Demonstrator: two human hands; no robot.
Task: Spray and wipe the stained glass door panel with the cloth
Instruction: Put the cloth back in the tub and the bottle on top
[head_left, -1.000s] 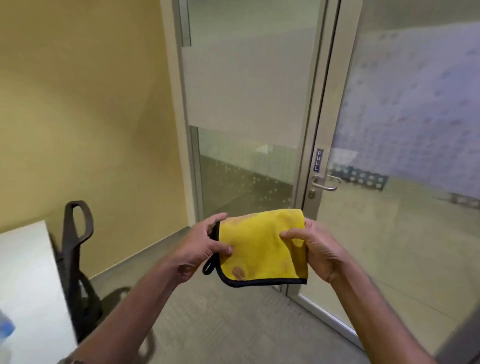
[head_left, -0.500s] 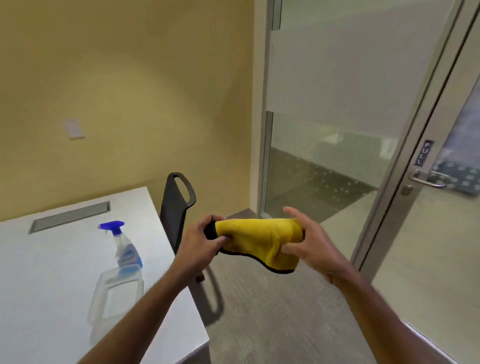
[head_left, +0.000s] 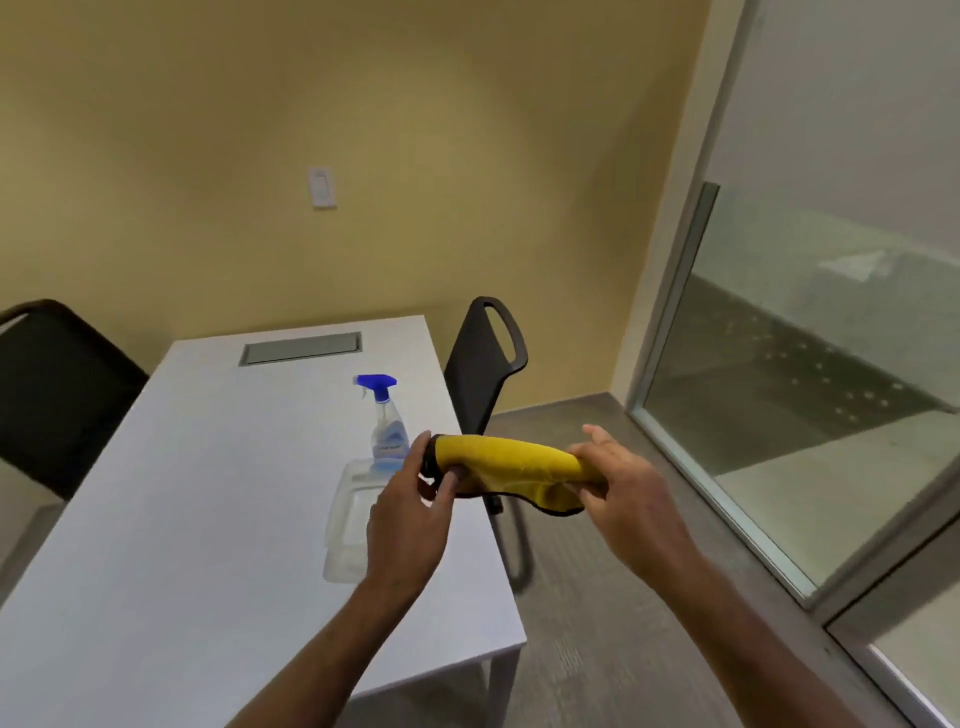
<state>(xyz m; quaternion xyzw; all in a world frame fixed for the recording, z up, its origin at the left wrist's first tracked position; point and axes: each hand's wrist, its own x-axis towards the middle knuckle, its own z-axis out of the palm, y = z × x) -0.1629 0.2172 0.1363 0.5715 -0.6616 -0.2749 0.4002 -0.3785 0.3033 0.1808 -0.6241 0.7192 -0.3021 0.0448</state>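
Note:
A yellow cloth (head_left: 511, 462) with black trim is folded into a roll and held level between both hands, above the table's right edge. My left hand (head_left: 410, 519) grips its left end and my right hand (head_left: 631, 499) grips its right end. A clear spray bottle (head_left: 387, 423) with a blue trigger head stands upright on the white table (head_left: 182, 519), just behind my left hand. The glass panel (head_left: 810, 364) with a frosted upper band fills the right side; the door's frame shows at the bottom right corner.
A clear plastic tray (head_left: 348, 525) lies on the table in front of the bottle. One black chair (head_left: 483, 374) stands at the table's far right corner, another (head_left: 52, 384) at the left. A wall switch (head_left: 321, 187) sits on the yellow wall.
The view has swung left from the door to the table, bringing the spray bottle and tray into sight. The cloth went from held flat to folded over into a roll between both hands.

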